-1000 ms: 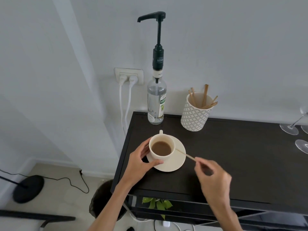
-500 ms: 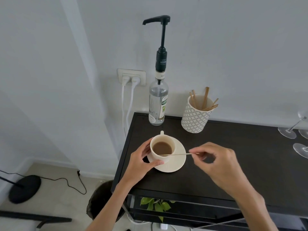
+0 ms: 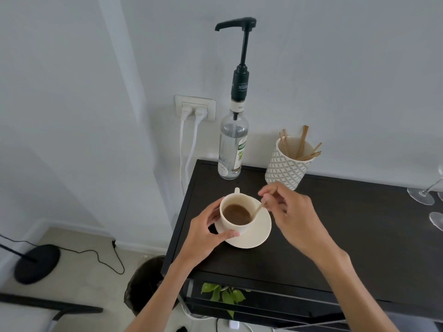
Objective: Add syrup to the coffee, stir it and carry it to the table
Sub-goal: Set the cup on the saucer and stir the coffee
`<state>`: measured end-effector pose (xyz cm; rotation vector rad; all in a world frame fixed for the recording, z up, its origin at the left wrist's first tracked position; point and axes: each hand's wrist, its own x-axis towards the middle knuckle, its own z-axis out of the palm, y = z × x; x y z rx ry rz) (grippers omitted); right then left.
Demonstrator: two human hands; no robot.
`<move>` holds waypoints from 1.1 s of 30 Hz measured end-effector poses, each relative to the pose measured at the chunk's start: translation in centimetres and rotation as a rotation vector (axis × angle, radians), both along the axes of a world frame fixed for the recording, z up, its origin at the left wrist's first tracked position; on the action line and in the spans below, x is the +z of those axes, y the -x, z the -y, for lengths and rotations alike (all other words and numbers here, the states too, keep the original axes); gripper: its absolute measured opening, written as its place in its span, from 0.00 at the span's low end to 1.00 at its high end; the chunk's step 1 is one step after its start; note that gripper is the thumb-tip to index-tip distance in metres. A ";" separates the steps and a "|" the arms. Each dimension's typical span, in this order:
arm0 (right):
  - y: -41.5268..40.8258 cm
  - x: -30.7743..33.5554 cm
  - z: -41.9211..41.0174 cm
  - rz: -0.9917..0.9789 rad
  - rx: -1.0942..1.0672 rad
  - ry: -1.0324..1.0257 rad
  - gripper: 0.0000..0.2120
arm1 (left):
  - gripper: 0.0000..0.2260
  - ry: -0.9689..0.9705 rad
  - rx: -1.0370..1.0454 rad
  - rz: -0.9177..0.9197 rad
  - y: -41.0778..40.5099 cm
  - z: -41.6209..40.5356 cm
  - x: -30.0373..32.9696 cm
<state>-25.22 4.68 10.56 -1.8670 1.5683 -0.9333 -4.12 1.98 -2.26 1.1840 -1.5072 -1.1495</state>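
A cream cup (image 3: 236, 226) of brown coffee stands on a cream saucer (image 3: 256, 233) at the left end of a dark counter (image 3: 335, 236). My left hand (image 3: 206, 233) wraps around the cup's left side. My right hand (image 3: 292, 216) pinches a thin wooden stir stick (image 3: 260, 207), whose lower tip dips into the coffee at the cup's right rim. Behind the cup, against the wall, stands a clear syrup bottle (image 3: 231, 149) with a tall black pump.
A patterned white holder (image 3: 286, 164) with several wooden sticks stands right of the bottle. Wine glasses (image 3: 424, 195) sit at the counter's right edge. A wall socket (image 3: 195, 107) with two white plugs is at left. Below, a dark bin (image 3: 146, 283) and a lamp base (image 3: 36, 262) stand on the floor.
My right hand has moved up and left toward the cup, swinging the stick from flat across the rim to steeply tilted with its tip in the coffee. The left hand has stayed on the cup.
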 end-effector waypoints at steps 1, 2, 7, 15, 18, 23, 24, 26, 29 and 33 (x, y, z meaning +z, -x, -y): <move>-0.4 0.0 -0.7 -0.008 0.032 0.005 0.08 | 0.37 -0.002 0.002 0.000 0.0 0.0 0.0; -1.1 -0.1 -1.1 -0.005 0.076 0.011 0.07 | 0.37 -0.003 0.005 -0.002 0.0 0.0 -0.1; -3.8 -0.7 1.8 0.050 0.111 0.052 0.08 | 0.36 0.001 0.003 0.012 0.0 0.1 -0.2; -2.4 -0.4 -0.7 0.052 0.095 -0.031 0.11 | 0.35 0.016 0.002 0.022 0.1 0.2 0.0; -4.1 -0.7 1.3 0.080 0.102 0.027 0.10 | 0.36 0.011 0.003 0.022 0.1 0.2 0.1; -1.7 -0.6 0.9 0.071 -0.043 0.038 0.11 | 0.36 0.007 0.002 0.021 -0.1 0.2 0.1; -1.6 -0.6 0.0 0.076 -0.032 0.032 0.12 | 0.36 0.009 0.002 0.020 -0.1 0.2 0.1; -2.5 -0.6 -1.2 0.113 0.037 0.005 0.13 | 0.36 0.009 0.005 0.017 0.0 0.2 0.0; -4.4 -0.7 -0.1 0.115 0.105 0.030 0.11 | 0.35 0.010 0.015 0.033 0.0 0.3 0.0; -2.9 -1.6 1.3 0.118 -0.030 0.089 0.12 | 0.35 0.014 0.011 0.038 0.1 0.2 0.1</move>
